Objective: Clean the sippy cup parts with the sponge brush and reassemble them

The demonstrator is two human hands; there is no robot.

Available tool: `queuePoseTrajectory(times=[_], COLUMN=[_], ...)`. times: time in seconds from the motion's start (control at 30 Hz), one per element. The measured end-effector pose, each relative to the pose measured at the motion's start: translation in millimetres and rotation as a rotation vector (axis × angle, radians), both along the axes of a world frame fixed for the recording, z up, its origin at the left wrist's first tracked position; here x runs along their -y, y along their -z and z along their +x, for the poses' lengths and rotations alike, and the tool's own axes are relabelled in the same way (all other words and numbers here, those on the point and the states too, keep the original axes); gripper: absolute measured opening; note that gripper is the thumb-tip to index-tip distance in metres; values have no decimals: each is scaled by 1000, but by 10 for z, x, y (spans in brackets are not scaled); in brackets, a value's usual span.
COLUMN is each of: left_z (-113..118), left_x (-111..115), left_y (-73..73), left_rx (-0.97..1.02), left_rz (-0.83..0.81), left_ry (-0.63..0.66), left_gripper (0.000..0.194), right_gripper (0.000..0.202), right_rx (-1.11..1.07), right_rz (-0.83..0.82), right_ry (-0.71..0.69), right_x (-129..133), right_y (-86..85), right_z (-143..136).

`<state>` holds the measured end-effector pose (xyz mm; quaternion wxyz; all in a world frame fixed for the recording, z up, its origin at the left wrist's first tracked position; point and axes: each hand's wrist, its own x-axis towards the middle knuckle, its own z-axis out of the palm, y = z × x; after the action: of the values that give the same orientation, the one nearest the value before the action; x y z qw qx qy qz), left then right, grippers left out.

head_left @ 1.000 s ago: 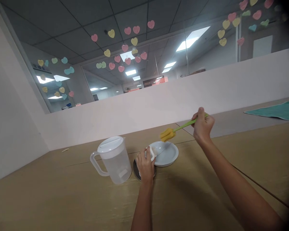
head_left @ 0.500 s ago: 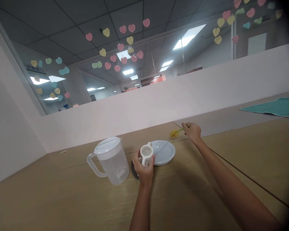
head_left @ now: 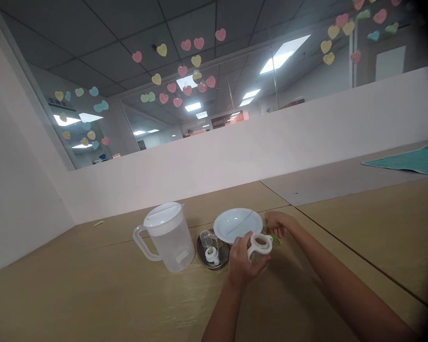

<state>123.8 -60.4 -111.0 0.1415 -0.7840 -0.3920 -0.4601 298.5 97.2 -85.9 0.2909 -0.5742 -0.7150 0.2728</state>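
Observation:
My left hand (head_left: 243, 259) is closed around a small clear container with a white ring rim (head_left: 261, 243), its round opening tilted up towards me. Just right of it, my right hand (head_left: 277, 223) has its fingers closed on a thin green stick (head_left: 275, 238); its yellow tufted end is hidden now. A white plate (head_left: 231, 223) lies behind my left hand. Left of that hand is a round metal dish (head_left: 214, 266), in which a white ring-shaped part (head_left: 211, 255) and a clear dome-shaped piece (head_left: 206, 238) lie.
A translucent pitcher (head_left: 174, 244) with a white lid stands left of the metal dish, handle to the left. At the far right lies a teal cloth (head_left: 410, 160). A small pale strip (head_left: 98, 223) is near the left wall. A white wall (head_left: 214, 164) and window run behind the table.
My left hand has moved right with the container, uncovering the metal dish. My right hand has come down and nearer with the green stick, whose yellow end no longer shows.

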Motion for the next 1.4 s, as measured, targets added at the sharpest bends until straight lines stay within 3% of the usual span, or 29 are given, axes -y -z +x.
queuePoseTrajectory(times=[0.13, 0.27, 0.37, 0.43, 0.5, 0.6, 0.7, 0.83, 0.97, 1.13, 1.27, 1.4], left_z=[-1, -11, -91, -200, -348, -586, -751, -807, -811, -848, -845, -799], left_x=[-6, -3, 9, 7, -12, -60, -106, -151, -174, -160, -122, -107], left_y=[24, 17, -27, -62, -93, -130, -138, -101, -69, -84, -132, -154], left_rx=[-66, -95, -124, -40, 139, 278, 201, 93, 72, 68, -8, -108], left_rz=[-40, -47, 1, 60, 93, 34, -132, -377, -482, -398, -341, -357], left_ry=[-8, -10, 25, 0, -134, -444, -654, -804, -799, -845, -885, -813], left_gripper=[62, 64, 66, 57, 38, 18, 13, 17, 21, 21, 22, 29], right_gripper=[18, 18, 23, 25, 23, 18, 21, 27, 31, 35, 34, 31], right_rx=[243, 348, 376, 398, 420, 425, 398, 349, 335, 350, 335, 292], right_rz=[-357, -453, -382, -298, -193, -1, 199, 328, 340, 327, 356, 422], right_ry=[-114, -179, -183, -174, -155, -119, -119, -250, -358, -438, -439, -382], right_x=[39, 96, 158, 201, 235, 259, 264, 260, 223, 161, 144, 152], right_y=[-26, -150, -277, -368, -455, -550, -560, -425, -225, -61, -32, -75], right_z=[-48, -39, -18, -11, -18, -71, -189, -408, -568, -629, -651, -674])
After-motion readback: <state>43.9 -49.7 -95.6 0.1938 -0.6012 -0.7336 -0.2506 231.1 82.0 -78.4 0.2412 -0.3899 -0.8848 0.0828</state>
